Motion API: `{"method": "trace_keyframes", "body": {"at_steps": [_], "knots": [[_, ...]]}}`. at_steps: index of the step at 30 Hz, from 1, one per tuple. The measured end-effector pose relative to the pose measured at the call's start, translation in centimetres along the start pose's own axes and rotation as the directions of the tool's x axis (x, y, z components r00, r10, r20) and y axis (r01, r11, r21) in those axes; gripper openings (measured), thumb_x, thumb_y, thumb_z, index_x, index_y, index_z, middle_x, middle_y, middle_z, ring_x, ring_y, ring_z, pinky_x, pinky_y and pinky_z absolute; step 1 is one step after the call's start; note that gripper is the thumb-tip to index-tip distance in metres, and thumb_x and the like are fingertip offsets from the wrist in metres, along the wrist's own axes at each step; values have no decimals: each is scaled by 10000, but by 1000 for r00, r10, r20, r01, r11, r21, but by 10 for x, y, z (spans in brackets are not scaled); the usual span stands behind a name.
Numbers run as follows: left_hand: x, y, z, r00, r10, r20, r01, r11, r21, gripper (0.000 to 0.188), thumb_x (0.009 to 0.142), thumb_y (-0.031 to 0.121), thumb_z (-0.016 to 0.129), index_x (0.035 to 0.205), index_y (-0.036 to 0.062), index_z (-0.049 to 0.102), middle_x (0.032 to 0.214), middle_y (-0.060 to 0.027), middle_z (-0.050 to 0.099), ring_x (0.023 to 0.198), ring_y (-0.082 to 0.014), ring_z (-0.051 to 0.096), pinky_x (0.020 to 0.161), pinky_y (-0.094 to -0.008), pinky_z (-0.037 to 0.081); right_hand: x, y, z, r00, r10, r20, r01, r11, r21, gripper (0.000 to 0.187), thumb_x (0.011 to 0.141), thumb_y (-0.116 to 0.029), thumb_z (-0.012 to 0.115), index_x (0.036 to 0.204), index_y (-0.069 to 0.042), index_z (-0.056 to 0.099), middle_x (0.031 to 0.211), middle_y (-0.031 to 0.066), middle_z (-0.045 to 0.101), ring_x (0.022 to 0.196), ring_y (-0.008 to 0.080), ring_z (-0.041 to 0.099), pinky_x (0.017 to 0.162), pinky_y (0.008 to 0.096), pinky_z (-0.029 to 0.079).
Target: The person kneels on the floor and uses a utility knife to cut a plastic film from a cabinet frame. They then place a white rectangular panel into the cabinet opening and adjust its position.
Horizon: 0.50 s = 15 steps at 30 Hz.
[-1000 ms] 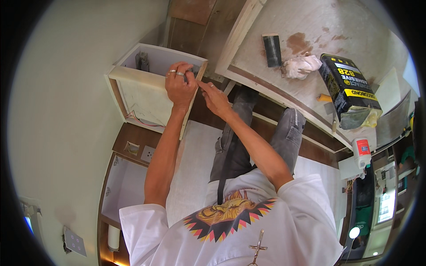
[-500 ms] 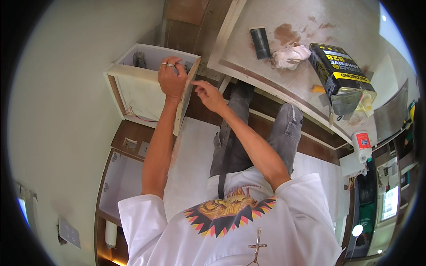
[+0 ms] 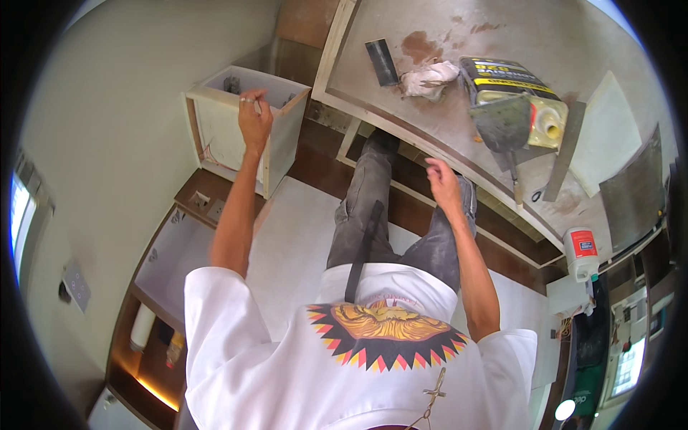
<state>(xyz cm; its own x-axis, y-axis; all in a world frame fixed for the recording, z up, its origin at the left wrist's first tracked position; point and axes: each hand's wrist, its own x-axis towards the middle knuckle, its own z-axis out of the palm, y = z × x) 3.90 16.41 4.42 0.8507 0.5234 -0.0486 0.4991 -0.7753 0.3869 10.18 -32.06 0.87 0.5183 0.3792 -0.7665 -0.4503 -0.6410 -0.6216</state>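
Box [image 3: 231,127], pale-sided and open-topped, stands at the person's left, beside the wall. Left hand [image 3: 254,123]: at the box's near top rim, fingers curled; contact hidden, cannot tell whether it grasps the rim or merely hovers there. Position would suit steadying the box (judgement). Right hand [image 3: 443,185]: fingers loosely bent, nothing held, raised over the knee near the worktop's edge, well apart from the box.

Worktop [image 3: 401,21]: black block [image 3: 382,62], crumpled cloth [image 3: 430,79] just beside it, tin [image 3: 510,77] apparently on its side, spout toward the person. Scraper [image 3: 500,123] has its wide blade in front of the tin, handle toward the person, probably left so for easy reach. Grey strip [image 3: 564,154] and pale sheet [image 3: 609,136] lie right of the tin; white bottle [image 3: 582,254] near the worktop's corner.

Obstructions: legs [image 3: 358,201] occupy the space below the worktop; blade hides part of the tin; loose wires [image 3: 209,154] show at the box's side
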Motion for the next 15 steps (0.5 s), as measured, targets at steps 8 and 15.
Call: {"method": "trace_keyframes", "body": {"at_steps": [8, 15], "knots": [[-154, 123, 17, 961, -149, 233, 196, 961, -193, 270, 975, 141, 572, 1145, -17, 711, 1083, -203, 691, 1029, -370, 650, 924, -419, 509, -74, 80, -84, 958, -11, -285, -49, 978, -201, 266, 1012, -221, 517, 1121, -60, 698, 1060, 212, 708, 979, 384, 684, 865, 461, 547], [-242, 146, 107, 773, -280, 569, 547, 749, -374, 341, 984, 217, 613, 1234, -15, 622, 1088, -118, 640, 1020, -234, 614, 930, -370, 491, -136, 104, -147, 897, 76, -435, 11, 981, 193, 287, 956, -86, 551, 1218, -69, 667, 902, 92, 717, 818, 187, 703, 765, 341, 563]]}}
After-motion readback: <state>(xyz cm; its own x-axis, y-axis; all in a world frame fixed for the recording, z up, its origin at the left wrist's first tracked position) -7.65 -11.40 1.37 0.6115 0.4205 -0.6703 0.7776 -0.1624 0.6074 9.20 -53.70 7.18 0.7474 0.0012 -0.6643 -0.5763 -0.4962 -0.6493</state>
